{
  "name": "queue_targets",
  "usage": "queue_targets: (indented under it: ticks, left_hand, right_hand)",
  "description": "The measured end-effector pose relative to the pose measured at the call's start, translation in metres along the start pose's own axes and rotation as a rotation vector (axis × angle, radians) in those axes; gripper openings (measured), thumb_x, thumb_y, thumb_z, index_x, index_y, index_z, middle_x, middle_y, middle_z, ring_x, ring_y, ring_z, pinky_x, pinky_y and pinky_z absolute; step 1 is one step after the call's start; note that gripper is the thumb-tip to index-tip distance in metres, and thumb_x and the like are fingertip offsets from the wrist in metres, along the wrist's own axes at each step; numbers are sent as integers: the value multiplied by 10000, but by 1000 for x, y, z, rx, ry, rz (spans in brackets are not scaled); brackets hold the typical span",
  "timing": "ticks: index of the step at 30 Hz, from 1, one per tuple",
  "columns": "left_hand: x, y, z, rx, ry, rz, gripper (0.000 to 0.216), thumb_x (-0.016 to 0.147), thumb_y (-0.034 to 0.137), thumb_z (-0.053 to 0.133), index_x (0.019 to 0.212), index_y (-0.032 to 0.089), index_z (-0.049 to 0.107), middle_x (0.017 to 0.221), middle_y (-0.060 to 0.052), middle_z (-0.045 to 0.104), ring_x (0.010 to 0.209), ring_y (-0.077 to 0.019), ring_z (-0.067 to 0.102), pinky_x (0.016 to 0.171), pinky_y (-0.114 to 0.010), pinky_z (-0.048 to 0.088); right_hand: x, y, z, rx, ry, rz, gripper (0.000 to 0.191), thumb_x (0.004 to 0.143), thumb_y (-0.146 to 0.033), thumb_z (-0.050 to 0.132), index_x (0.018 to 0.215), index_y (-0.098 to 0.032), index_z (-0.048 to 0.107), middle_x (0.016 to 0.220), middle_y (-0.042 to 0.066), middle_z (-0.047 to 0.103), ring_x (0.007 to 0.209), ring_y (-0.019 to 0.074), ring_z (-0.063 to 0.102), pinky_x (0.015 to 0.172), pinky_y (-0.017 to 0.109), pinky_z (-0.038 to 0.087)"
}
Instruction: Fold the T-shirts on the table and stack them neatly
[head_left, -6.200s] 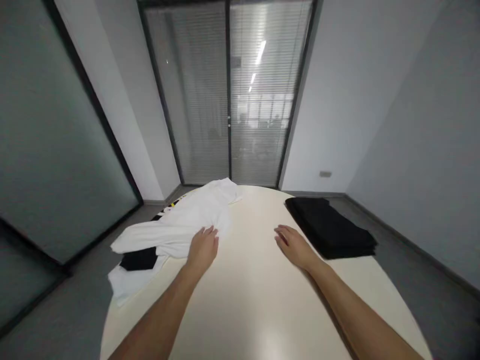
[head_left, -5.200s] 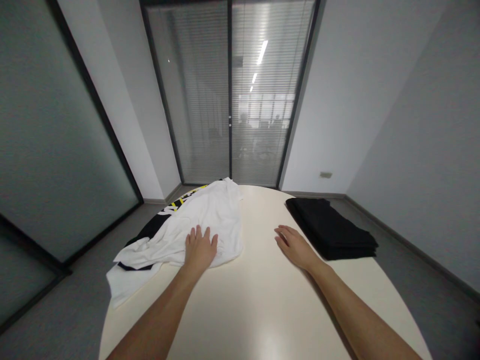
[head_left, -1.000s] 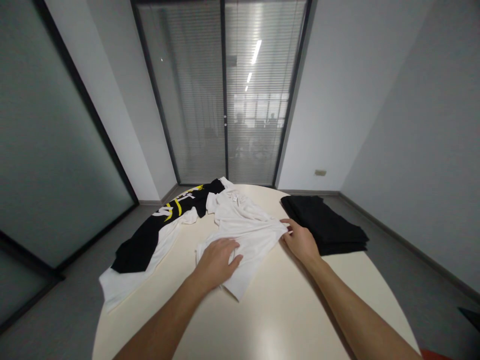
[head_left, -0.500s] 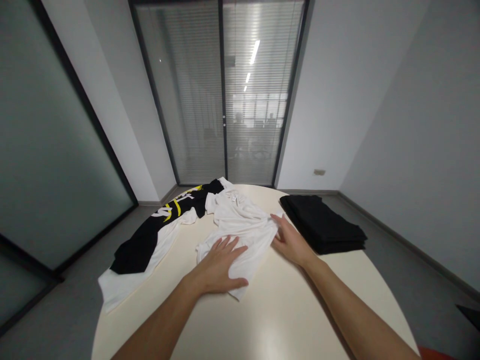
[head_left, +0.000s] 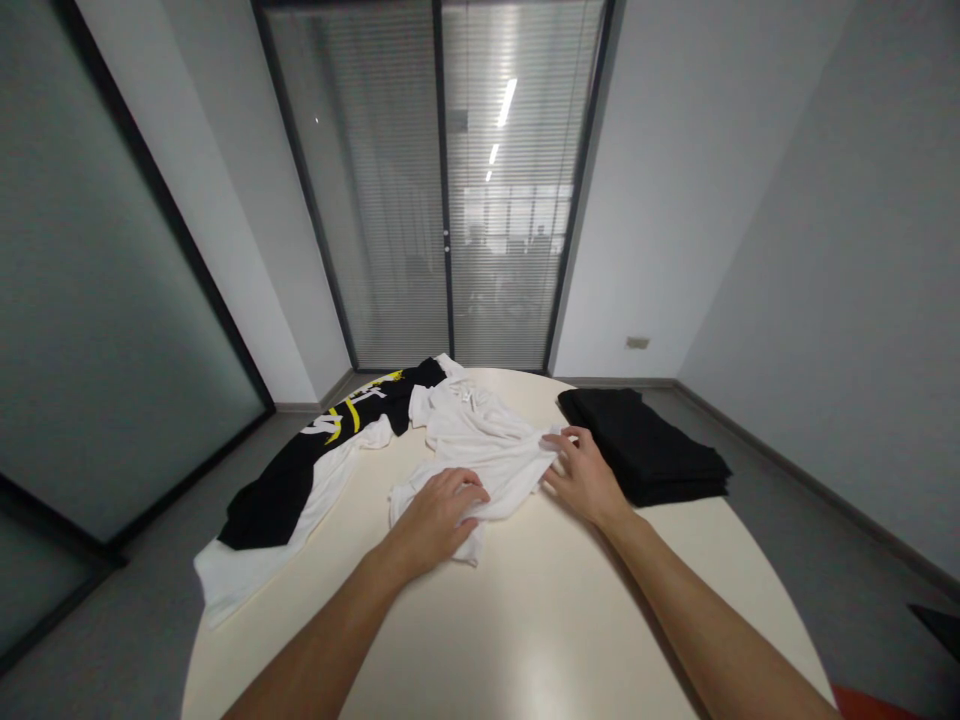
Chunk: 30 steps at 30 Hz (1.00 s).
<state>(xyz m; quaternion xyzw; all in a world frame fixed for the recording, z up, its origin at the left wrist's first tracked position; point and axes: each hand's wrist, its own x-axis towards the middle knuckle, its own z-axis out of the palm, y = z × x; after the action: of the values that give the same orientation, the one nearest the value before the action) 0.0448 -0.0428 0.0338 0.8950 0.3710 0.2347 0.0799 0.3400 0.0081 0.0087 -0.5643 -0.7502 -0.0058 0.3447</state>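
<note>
A white T-shirt [head_left: 487, 430] lies rumpled on the table, its collar toward the far side. My left hand [head_left: 444, 510] is closed over the near part of the shirt, thumb drawn toward the curled fingers, with cloth bunched under it. A small corner of the shirt sticks out below that thumb. At the shirt's right edge, my right hand [head_left: 586, 475] pinches the fabric between thumb and fingers.
Left of the shirt, a black garment with white and yellow print [head_left: 300, 470] lies over white cloth [head_left: 240, 580] along the edge of the round table [head_left: 570, 620]. A folded black stack of cloth [head_left: 645, 450] sits at the right.
My left hand's spread fingers have drawn together, and the shirt's near end has bunched up away from me. My right hand has stayed at the right edge, its fingers more bent.
</note>
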Motion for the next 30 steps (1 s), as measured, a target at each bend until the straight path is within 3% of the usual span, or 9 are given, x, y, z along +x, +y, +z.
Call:
queue_targets:
  ticks: [4,7,11,16,18,22,30]
  left_hand:
    - [2,8,-4,3,-66,86,194,895,74,558,943,213,684,979,-38,664,977,-200,585,905,-343,438]
    - [-1,11,-5,-43,-129,119,117,864,180,661,973,218,681,984,-32,669,973,-207,592,924,-352,426]
    - [-4,12,-7,-82,-171,82,399,713,397,837,1037,236,668,1072,-50,655,1060,-255,579,963,-380,429]
    - [-3,9,-6,-88,-159,87,107,801,178,676,895,223,651,991,-43,679,1002,-221,605,941,-353,444]
    - [-2,8,-5,-107,-133,90,116,814,109,594,832,216,635,944,-44,687,966,-208,615,914,-339,456]
    - [-2,7,-6,-193,-26,39,147,828,101,558,894,208,634,942,-46,693,940,-196,619,877,-320,473]
    - [0,2,-4,-359,235,-201,60,877,187,542,876,208,599,904,-34,705,876,-181,649,827,-309,497]
  right_hand:
    - [1,-7,-9,107,-16,-153,249,841,-249,649,1089,-233,649,1416,119,452,1158,261,575,1005,426,497]
    - [1,-12,-13,189,-93,-292,150,838,-194,637,982,-231,659,1458,117,446,1262,272,525,1069,448,449]
    - [-1,-15,-12,231,-159,-338,155,837,-160,626,970,-224,670,1488,121,441,1358,279,467,1118,453,398]
    - [-1,-17,-13,248,-180,-236,159,890,-190,557,996,-215,673,1471,129,479,1163,249,625,1003,407,505]
    - [-1,-18,-14,252,-196,-209,164,927,-213,512,984,-211,666,1456,128,495,1115,236,646,989,402,515]
    - [0,-19,-15,234,-171,-199,200,974,-246,454,932,-210,646,1387,122,552,1253,246,564,1084,420,446]
    - [1,-13,-12,192,-136,-206,244,993,-266,425,874,-211,631,1302,119,604,1229,241,567,1085,422,448]
